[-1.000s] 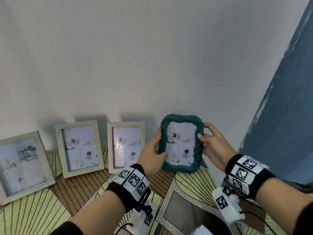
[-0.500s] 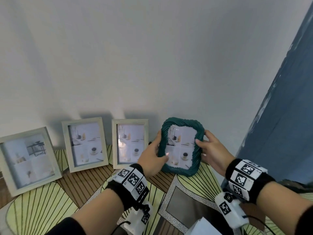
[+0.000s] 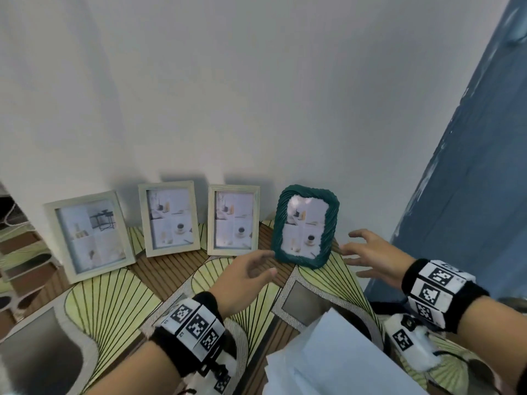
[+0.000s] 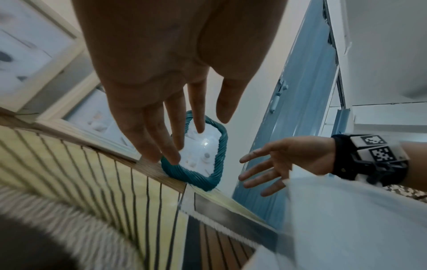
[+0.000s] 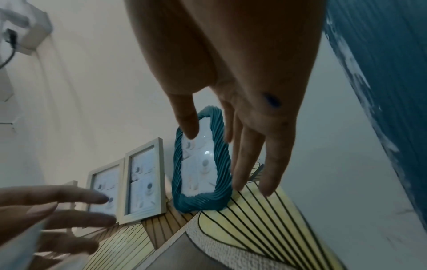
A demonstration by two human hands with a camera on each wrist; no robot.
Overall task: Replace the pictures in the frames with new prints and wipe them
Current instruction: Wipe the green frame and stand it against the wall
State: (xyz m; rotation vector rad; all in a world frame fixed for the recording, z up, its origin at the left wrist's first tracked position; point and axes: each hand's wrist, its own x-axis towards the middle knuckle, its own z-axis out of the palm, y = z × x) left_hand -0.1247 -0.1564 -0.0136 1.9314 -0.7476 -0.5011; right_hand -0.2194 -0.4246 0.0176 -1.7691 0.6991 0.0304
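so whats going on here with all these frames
A person is working on picture frames. The green frame stands on the patterned table by the wall, at the right end of a row with three pale wooden frames. Both hands are open and off it, the left hand and right hand hovering on either side. White sheets lie nearer the person.

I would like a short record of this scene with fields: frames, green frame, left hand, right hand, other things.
frames: four in a row against the wall, each holding a print
green frame: rightmost, standing on the patterned mat, nobody holding it
left hand: open, near the frame's lower left corner, holding nothing
right hand: open, fingers spread, right of the frame
other things: white paper sheets near the camera
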